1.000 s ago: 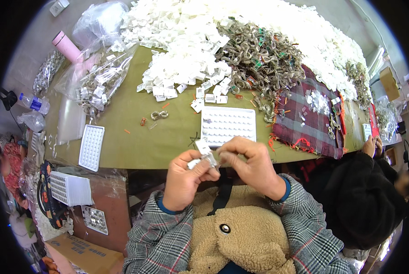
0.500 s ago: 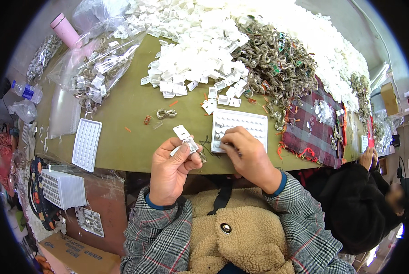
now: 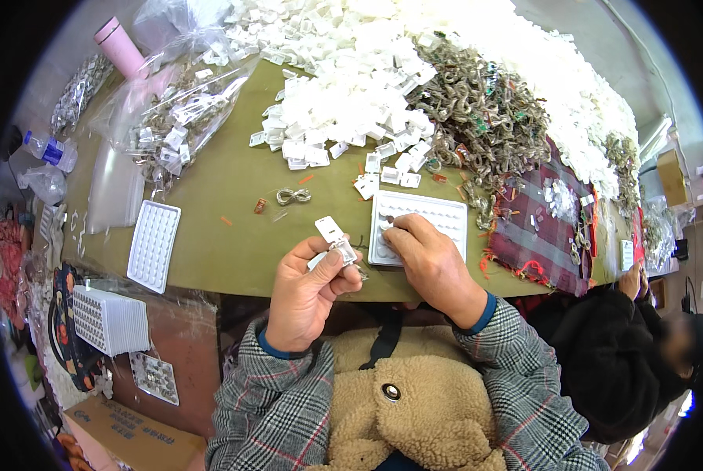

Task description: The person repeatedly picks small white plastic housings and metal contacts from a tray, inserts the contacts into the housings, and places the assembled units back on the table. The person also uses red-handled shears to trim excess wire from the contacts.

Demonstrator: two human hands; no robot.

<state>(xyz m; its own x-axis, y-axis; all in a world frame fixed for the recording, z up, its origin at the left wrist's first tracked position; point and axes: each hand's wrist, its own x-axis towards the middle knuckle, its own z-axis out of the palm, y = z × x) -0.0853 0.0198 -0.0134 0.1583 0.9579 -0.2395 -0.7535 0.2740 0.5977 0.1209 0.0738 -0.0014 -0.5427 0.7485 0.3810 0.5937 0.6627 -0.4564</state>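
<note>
Well left of the grip, a white pocketed tray (image 3: pixel 154 246) lies flat. The left hand (image 3: pixel 303 286) pinches a hinged white plastic case (image 3: pixel 336 239), its lower part hidden by curled fingers; just beyond sits a small wire coil (image 3: pixel 292 196). To the grip's right, the right hand (image 3: pixel 430 263) bunches its fingers over a second tray (image 3: pixel 442 209), covering its near part; whether they hold anything, I cannot tell.
</note>
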